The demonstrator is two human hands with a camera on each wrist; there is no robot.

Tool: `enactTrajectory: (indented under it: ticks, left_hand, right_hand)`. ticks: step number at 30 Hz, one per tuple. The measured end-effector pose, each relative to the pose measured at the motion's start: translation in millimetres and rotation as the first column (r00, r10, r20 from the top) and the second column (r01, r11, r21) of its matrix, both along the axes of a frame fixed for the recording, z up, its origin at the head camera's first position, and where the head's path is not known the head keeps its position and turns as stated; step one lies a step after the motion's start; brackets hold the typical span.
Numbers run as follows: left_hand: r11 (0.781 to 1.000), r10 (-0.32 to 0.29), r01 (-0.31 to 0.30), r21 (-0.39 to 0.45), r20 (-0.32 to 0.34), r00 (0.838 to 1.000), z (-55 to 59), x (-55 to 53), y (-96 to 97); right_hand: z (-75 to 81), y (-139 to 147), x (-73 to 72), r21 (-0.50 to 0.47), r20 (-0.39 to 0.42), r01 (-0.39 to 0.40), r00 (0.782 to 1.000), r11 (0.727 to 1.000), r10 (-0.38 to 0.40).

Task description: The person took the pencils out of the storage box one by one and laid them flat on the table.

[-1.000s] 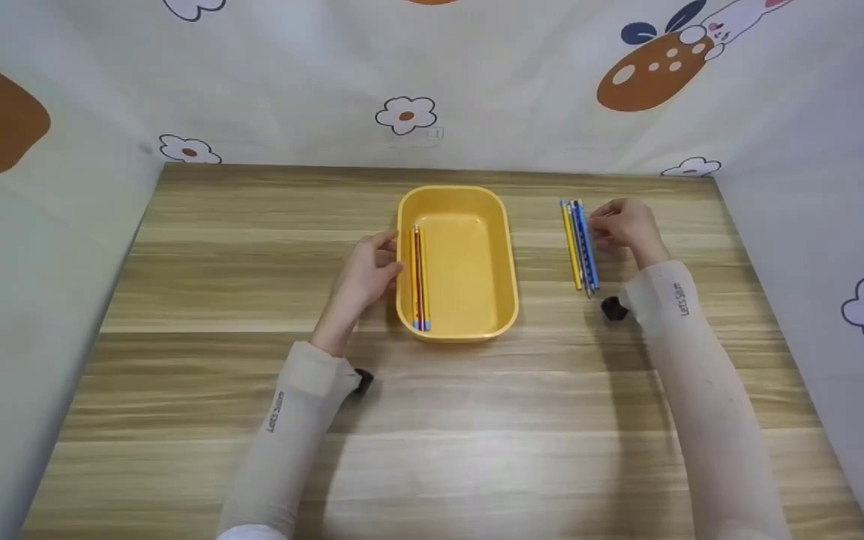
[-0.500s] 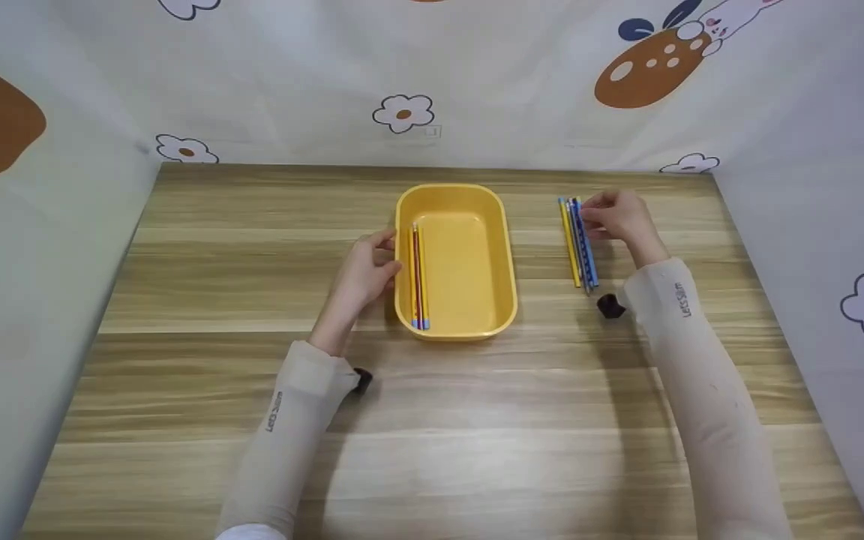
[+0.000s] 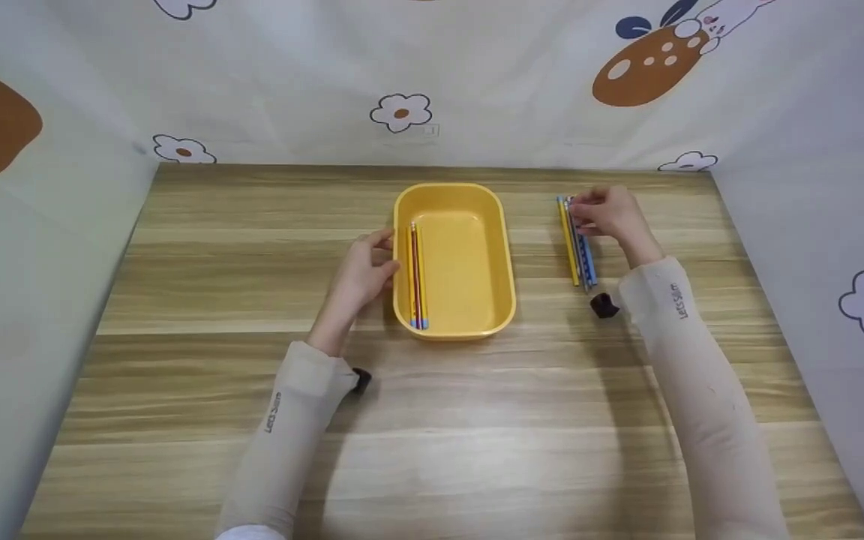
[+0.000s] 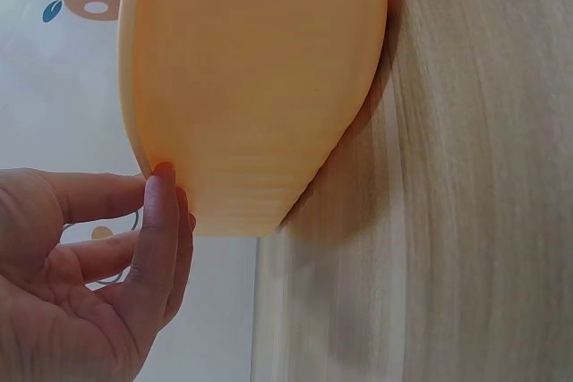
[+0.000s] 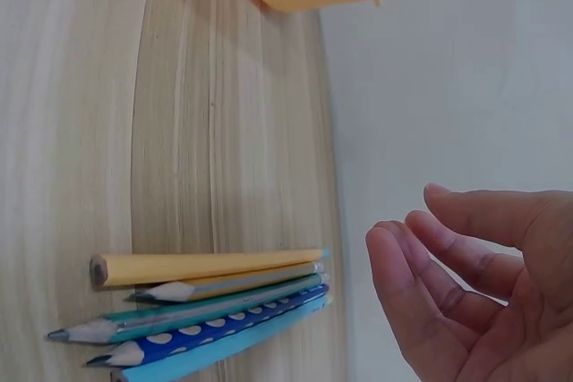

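My left hand (image 3: 357, 274) pinches the left rim of a yellow plastic bin (image 3: 508, 259), thumb and fingertips at the edge in the left wrist view. Several pencils (image 3: 415, 281), yellow and dark red, lie lengthwise along the bin's left inner side. To the right of the bin, my right hand (image 3: 612, 214) hovers over the far ends of a row of pencils on the table. Thumb and fingers are loosely bent with a gap between them. The row includes a yellow pencil (image 5: 206, 266), a green pencil (image 5: 152, 319), a dark blue dotted pencil (image 5: 215, 330) and a light blue pencil (image 5: 224, 342).
The wood-grain table (image 3: 432, 450) meets a patterned cloth wall (image 3: 297, 90) at the back, with cloth sides left and right. A small black camera (image 3: 604, 305) sits at the right wrist and another black camera (image 3: 361, 380) at the left.
My right hand has moved left and slightly away from me, from beside the pencils to over their far ends. The left hand stays at the bin's rim.
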State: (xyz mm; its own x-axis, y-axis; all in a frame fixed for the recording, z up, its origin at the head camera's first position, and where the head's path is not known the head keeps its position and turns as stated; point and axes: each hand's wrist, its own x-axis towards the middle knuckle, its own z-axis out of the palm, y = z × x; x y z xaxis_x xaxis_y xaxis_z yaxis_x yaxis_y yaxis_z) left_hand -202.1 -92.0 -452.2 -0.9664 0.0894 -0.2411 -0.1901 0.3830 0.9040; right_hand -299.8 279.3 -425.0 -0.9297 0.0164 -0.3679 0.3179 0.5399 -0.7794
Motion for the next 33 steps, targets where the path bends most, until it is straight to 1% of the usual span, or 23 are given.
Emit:
enactTrajectory:
  ticks: [7, 11, 18, 27, 33]
  left_hand:
    - [1.000, -0.004, 0.004, -0.020, 0.001, 1.000, 1.1, 0.0, -0.2]
    - [1.000, -0.004, 0.004, -0.015, 0.002, 1.000, 0.5, -0.1, -0.7]
    - [0.999, -0.018, 0.017, -0.027, -0.018, 1.000, -0.8, 0.7, -1.5]
    - [1.000, -0.011, 0.010, -0.030, -0.014, 1.000, -0.5, 1.3, -1.4]
    - [1.000, -0.009, 0.009, -0.026, -0.019, 1.000, -0.5, 0.4, -1.3]
  right_hand:
    - [2.7, -7.1, 1.0, 0.008, -0.011, -0.024, 1.000, 1.000, 0.024]
    - [4.4, -11.3, 1.5, 0.010, -0.019, -0.034, 0.999, 0.999, 0.034]
    - [6.6, -19.9, 4.5, -0.043, -0.041, -0.041, 0.998, 0.998, 0.040]
    - [9.2, -31.9, 6.1, -0.022, -0.029, -0.063, 0.998, 0.998, 0.062]
    - [11.4, -40.7, 6.0, -0.048, -0.025, -0.073, 0.997, 0.996, 0.072]
